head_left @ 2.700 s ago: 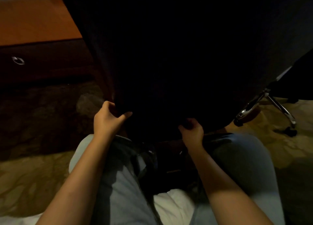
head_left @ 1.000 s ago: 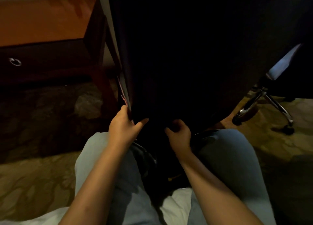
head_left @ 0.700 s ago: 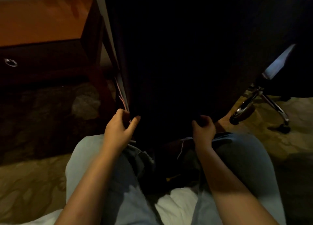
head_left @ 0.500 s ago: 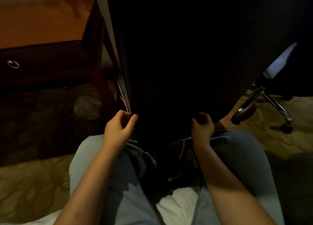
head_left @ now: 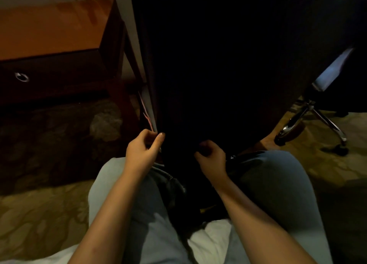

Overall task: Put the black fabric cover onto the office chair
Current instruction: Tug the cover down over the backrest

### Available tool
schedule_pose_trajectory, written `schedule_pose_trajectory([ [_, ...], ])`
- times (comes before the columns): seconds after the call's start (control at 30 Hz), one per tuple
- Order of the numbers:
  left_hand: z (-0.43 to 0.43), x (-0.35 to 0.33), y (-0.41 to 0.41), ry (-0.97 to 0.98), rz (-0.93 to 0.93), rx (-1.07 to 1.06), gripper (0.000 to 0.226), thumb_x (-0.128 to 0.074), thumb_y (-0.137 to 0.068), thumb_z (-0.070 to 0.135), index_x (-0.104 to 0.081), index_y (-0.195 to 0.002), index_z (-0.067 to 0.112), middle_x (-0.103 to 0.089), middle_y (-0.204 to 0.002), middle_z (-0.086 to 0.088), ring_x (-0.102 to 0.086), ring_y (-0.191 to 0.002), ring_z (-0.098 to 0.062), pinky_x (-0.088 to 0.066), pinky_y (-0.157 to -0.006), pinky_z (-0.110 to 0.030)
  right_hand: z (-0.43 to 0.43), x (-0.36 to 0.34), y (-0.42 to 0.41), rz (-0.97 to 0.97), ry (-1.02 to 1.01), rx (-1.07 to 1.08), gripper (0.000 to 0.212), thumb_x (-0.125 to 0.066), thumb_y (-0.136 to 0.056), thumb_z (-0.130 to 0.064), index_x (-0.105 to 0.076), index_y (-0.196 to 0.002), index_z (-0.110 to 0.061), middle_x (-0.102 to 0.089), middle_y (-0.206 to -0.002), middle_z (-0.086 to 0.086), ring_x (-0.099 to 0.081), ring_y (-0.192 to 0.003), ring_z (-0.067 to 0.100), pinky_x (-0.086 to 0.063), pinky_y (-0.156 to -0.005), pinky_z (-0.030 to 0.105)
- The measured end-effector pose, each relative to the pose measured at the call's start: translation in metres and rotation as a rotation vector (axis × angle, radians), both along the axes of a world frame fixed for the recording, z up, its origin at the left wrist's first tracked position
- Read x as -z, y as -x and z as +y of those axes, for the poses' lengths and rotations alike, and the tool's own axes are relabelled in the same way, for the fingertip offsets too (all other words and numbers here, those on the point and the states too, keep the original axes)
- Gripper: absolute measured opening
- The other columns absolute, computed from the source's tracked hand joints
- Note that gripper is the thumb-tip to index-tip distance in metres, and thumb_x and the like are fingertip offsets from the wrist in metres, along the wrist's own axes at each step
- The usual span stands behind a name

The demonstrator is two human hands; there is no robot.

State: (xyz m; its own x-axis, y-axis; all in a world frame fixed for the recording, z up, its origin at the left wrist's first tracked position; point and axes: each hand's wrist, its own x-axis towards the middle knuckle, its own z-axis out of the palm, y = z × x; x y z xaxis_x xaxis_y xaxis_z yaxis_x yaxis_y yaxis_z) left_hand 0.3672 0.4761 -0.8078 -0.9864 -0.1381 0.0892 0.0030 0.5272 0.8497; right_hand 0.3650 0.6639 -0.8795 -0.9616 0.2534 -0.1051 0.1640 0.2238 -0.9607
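The black fabric cover hangs over the office chair, just above both hands. The left hand pinches its hem between thumb and fingers. The right hand curls into the hem, probably gripping, though darkness hides the contact. The step looks like drawing the hem down, which needs an even two-sided pull. A wooden table stands left of the fingers, with patterned carpet below.

Both bare forearms reach forward over the knees. The left hand pinches the cover at its edge between thumb and curled fingers. The right hand, fisted, grips its hem nearby.
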Motion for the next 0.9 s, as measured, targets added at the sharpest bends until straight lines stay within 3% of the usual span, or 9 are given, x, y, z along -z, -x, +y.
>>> schedule_pose_trajectory([
  [0.17,0.005,0.001,0.002,0.053,0.012,-0.001,0.026,-0.062,-0.092,0.041,-0.063,-0.088,0.015,-0.066,-0.079,0.001,-0.063,-0.076,-0.014,-0.053,-0.074,-0.044,0.051,-0.010,0.003,-0.005,0.141,0.190,0.022,-0.062,-0.089,0.001,-0.057,-0.103,-0.014,-0.061,-0.102,0.004,-0.061,-0.099,0.021,-0.051,-0.084,0.031],
  [0.27,0.011,-0.001,0.002,0.073,0.004,0.035,0.040,-0.059,-0.086,0.054,-0.063,-0.087,0.014,-0.066,-0.077,0.000,-0.062,-0.073,-0.013,-0.051,-0.070,-0.041,0.065,-0.013,0.004,0.002,0.146,0.264,0.022,-0.059,-0.091,-0.001,-0.057,-0.110,-0.012,-0.060,-0.101,0.000,-0.060,-0.094,0.016,-0.048,-0.071,0.014],
  [0.3,0.013,-0.001,0.002,0.087,0.005,0.048,0.044,-0.058,-0.083,0.057,-0.063,-0.086,0.014,-0.066,-0.075,0.001,-0.062,-0.072,-0.013,-0.051,-0.069,-0.041,0.063,-0.014,0.004,0.005,0.139,0.270,0.022,-0.059,-0.091,-0.002,-0.057,-0.110,-0.011,-0.060,-0.100,-0.001,-0.060,-0.093,0.015,-0.048,-0.071,0.014],
  [0.43,0.025,-0.002,-0.001,0.069,0.015,0.091,0.058,-0.052,-0.072,0.070,-0.062,-0.080,0.013,-0.064,-0.070,0.003,-0.060,-0.068,-0.009,-0.046,-0.063,-0.031,0.043,-0.011,0.002,-0.019,0.149,0.266,0.018,-0.061,-0.089,-0.003,-0.057,-0.103,-0.013,-0.062,-0.102,0.006,-0.060,-0.099,0.021,-0.049,-0.086,0.034],
  [0.5,0.033,-0.003,-0.001,0.063,0.021,0.105,0.061,-0.046,-0.068,0.072,-0.061,-0.077,0.014,-0.063,-0.067,0.004,-0.060,-0.066,-0.010,-0.041,-0.060,-0.026,0.033,-0.010,0.002,-0.043,0.144,0.273,0.017,-0.063,-0.088,-0.004,-0.057,-0.100,-0.014,-0.062,-0.099,0.003,-0.058,-0.098,0.019,-0.045,-0.081,0.029],
  [0.67,0.044,-0.003,0.001,0.068,0.023,0.146,0.049,-0.047,-0.068,0.072,-0.051,-0.067,0.023,-0.058,-0.063,0.006,-0.056,-0.063,-0.012,-0.040,-0.059,-0.030,0.018,-0.015,-0.001,-0.076,0.090,0.286,0.017,-0.064,-0.086,-0.004,-0.058,-0.099,-0.014,-0.060,-0.098,0.002,-0.055,-0.095,0.014,-0.038,-0.078,0.021],
  [0.9,0.040,-0.005,-0.001,0.005,0.011,0.176,0.063,-0.049,-0.066,0.071,-0.063,-0.079,0.011,-0.066,-0.072,-0.002,-0.062,-0.070,-0.017,-0.048,-0.067,-0.036,0.036,-0.015,-0.008,0.009,0.046,0.135,0.022,-0.067,-0.083,0.001,-0.059,-0.097,-0.013,-0.059,-0.088,-0.008,-0.059,-0.094,0.015,-0.044,-0.079,0.022],
])
